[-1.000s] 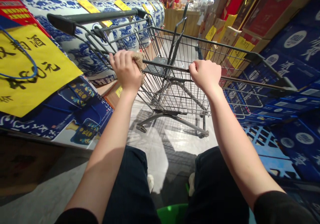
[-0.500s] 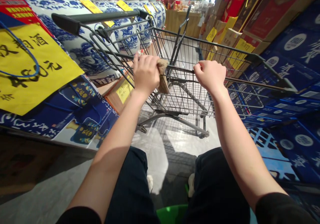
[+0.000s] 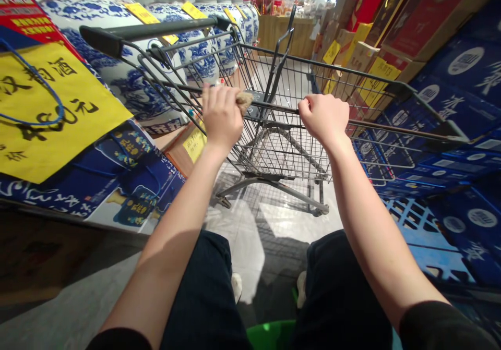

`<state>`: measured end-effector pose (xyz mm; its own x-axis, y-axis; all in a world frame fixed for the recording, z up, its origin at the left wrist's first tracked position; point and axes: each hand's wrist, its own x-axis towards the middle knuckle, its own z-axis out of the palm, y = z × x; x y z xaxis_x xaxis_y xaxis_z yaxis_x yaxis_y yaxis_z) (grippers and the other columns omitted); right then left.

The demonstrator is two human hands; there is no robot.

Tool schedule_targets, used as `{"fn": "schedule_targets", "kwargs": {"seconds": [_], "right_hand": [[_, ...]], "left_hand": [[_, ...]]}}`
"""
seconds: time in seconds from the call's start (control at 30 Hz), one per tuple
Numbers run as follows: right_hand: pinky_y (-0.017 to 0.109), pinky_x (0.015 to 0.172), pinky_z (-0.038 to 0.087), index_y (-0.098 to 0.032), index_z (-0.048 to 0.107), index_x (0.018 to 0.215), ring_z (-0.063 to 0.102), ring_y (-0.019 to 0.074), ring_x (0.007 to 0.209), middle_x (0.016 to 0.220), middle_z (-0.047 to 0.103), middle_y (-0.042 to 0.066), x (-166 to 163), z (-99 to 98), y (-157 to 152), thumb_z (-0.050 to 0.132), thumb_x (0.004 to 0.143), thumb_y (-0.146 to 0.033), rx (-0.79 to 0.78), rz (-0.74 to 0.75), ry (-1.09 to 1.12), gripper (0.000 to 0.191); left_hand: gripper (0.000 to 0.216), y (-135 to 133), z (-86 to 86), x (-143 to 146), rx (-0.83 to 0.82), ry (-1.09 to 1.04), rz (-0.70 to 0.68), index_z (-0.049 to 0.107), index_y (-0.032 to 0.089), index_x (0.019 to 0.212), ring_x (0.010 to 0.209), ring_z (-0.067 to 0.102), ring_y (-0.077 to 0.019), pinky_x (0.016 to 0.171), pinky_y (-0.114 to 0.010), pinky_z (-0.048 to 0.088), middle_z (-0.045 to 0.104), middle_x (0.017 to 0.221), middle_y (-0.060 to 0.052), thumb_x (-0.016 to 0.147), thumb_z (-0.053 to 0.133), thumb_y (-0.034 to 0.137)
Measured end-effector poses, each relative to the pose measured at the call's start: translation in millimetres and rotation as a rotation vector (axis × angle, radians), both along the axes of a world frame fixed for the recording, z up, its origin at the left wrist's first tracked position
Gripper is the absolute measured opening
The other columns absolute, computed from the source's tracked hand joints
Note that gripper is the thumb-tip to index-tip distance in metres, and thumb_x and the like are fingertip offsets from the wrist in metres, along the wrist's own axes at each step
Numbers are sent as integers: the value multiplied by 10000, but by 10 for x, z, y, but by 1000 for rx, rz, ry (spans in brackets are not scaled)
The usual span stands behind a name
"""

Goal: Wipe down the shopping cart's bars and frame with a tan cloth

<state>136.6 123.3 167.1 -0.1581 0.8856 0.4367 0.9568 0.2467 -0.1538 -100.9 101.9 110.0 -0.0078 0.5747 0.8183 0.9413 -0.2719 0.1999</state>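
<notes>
A dark wire shopping cart (image 3: 297,146) stands sideways in front of me, its handle (image 3: 156,29) pointing to the left. My left hand (image 3: 222,118) is closed over the near top rail, pressing a brown cloth (image 3: 244,102) against it; most of the cloth is hidden under the palm and fingers. Farther right along the same rail (image 3: 279,108), my right hand (image 3: 326,118) is wrapped round the bar in a fist. The basket's folding child-seat part (image 3: 278,63) rises behind the rail between both hands.
Large blue-and-white porcelain jars (image 3: 129,68) with red covers line the left. A yellow price sign (image 3: 50,105) hangs close at left. Stacked blue boxes (image 3: 465,110) and a light-blue crate (image 3: 425,245) stand at right. Something green (image 3: 272,334) is below, between my legs.
My left hand has slid slightly left along the rail with the cloth, whose hanging end no longer shows. My right hand keeps its hold, shifted slightly left in view.
</notes>
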Motion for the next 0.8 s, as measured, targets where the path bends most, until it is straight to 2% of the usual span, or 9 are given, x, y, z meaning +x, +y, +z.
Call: {"fn": "schedule_targets", "kwargs": {"seconds": [0.07,0.13,0.23,0.33,0.43,0.5,0.6,0.7,0.8], "right_hand": [[390,766,386,-132,716,943,605,268,868,909,691,174,18,-1,7,304,963,-384,7,3,-2,483],[395,765,386,-139,712,933,606,269,864,918,690,174,41,1,14,308,959,-382,6,-7,-10,472],[393,764,384,-148,715,922,603,270,874,914,690,171,72,3,19,315,950,-379,5,-18,-14,463],[386,757,381,-149,721,922,600,270,876,896,692,167,78,-9,21,310,948,-381,15,-8,-9,472],[383,752,384,-148,723,937,608,264,862,897,698,163,57,-23,22,298,965,-395,25,-2,-9,492],[385,754,387,-142,723,951,616,268,866,913,701,169,36,-22,18,296,978,-408,27,-4,-10,503],[397,769,390,-134,724,975,623,287,896,959,707,189,11,-2,3,297,986,-405,0,-15,-16,505],[412,775,390,-142,728,993,627,294,895,982,708,199,11,18,-10,290,989,-399,-27,-19,-26,508],[411,771,386,-151,731,998,624,292,890,966,706,193,36,19,-7,285,988,-401,-17,-19,-30,511]], "left_hand": [[404,-71,29,251,-21,66,-53,561,266,1319,1369,478,-311,1294,-614,168,672,1320,-58,940,425,238],[412,-95,54,290,-46,128,-57,553,291,1336,1348,501,-311,1299,-619,145,682,1297,-46,944,430,253],[404,-40,58,-63,-65,143,32,547,323,1330,1354,476,-282,1328,-555,11,676,1288,-8,943,451,257],[342,90,11,-594,9,89,226,495,276,1317,1342,434,-214,1318,-465,-152,654,1267,53,981,437,259],[208,190,-39,-837,74,91,379,514,238,1189,1229,465,-162,1314,-404,-157,643,1197,69,1034,386,293],[222,179,-46,-738,84,97,362,523,249,1193,1266,465,-184,1329,-421,-89,662,1192,53,1023,384,282],[337,61,-10,-304,18,102,164,554,289,1271,1372,456,-256,1336,-499,37,686,1259,-3,983,381,261],[411,-58,46,186,-65,110,-10,564,254,1330,1387,475,-293,1317,-573,146,664,1338,-45,949,408,258],[452,-95,84,418,-122,129,-123,566,237,1369,1389,489,-328,1275,-588,262,649,1364,-81,941,420,264]]}}
